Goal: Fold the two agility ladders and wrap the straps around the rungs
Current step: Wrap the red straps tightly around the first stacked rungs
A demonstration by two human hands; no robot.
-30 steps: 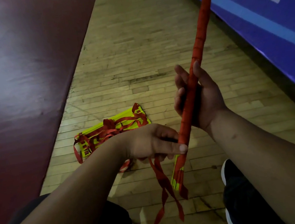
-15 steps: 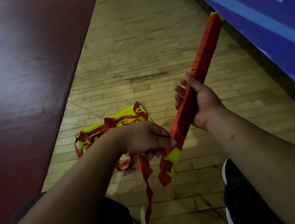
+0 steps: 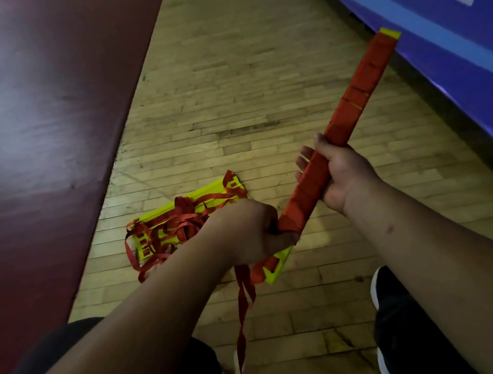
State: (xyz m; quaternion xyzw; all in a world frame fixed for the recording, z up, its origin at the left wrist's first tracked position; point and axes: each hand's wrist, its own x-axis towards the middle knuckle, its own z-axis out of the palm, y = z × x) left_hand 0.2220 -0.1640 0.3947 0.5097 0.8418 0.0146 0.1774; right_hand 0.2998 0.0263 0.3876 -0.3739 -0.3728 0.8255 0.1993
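A bundle of yellow rungs wound in red strap point(image 3: 351, 108) slants from lower centre up to the right. My right hand point(image 3: 342, 176) grips it around the middle. My left hand point(image 3: 251, 233) holds the strap against the bundle's lower end, where bare yellow rung point(image 3: 277, 266) shows. The loose strap tail point(image 3: 243, 320) hangs down from that hand toward the floor. A second ladder point(image 3: 181, 224), yellow rungs stacked with red straps in a loose tangle, lies on the wooden floor behind my left wrist.
A dark red mat point(image 3: 26, 138) covers the floor on the left. A blue padded wall point(image 3: 452, 15) runs along the right. My dark shoes point(image 3: 397, 324) stand at the bottom, on light wooden boards point(image 3: 239, 77).
The wrapped bundle has tilted from nearly upright to a lower slant toward the right. My left hand has moved down to the bundle's lower end with the strap.
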